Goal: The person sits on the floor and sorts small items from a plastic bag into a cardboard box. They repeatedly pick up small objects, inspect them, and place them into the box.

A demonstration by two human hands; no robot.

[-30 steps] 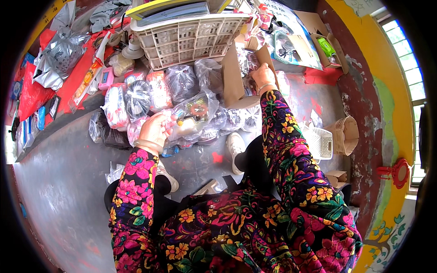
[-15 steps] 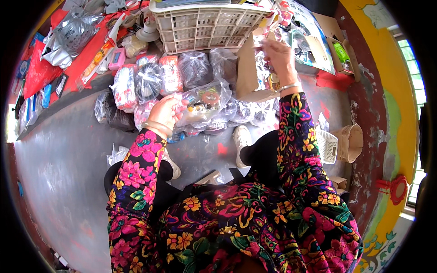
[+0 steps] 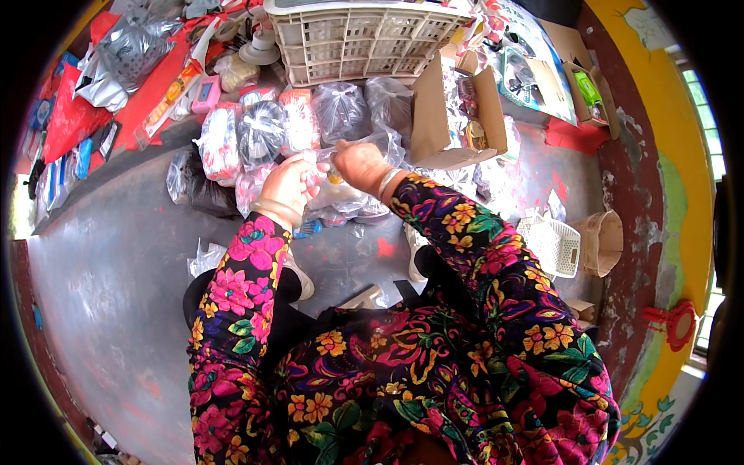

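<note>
My left hand (image 3: pixel 287 186) is closed on the edge of a clear plastic bag (image 3: pixel 345 194), its thumb and fingers pinching the film. Small coloured items show through the bag, partly hidden by my hands. Over the bag's upper edge, my right hand (image 3: pixel 361 164) has its fingers bent together, close beside the left fingertips. What those fingers hold, if anything, is hidden. To the right of the bag, an open cardboard box (image 3: pixel 435 124) contains several small wrapped items (image 3: pixel 463 108).
Filled plastic bags (image 3: pixel 341 108) line up below a large cream crate (image 3: pixel 364 46). At the right stand a white basket (image 3: pixel 552 246) and a brown paper bag (image 3: pixel 601 242). Packages on red sheeting (image 3: pixel 167 77) spread at the upper left.
My right hand has moved left from the cardboard box to the plastic bag, beside my left hand. The left hand keeps its hold on the bag.
</note>
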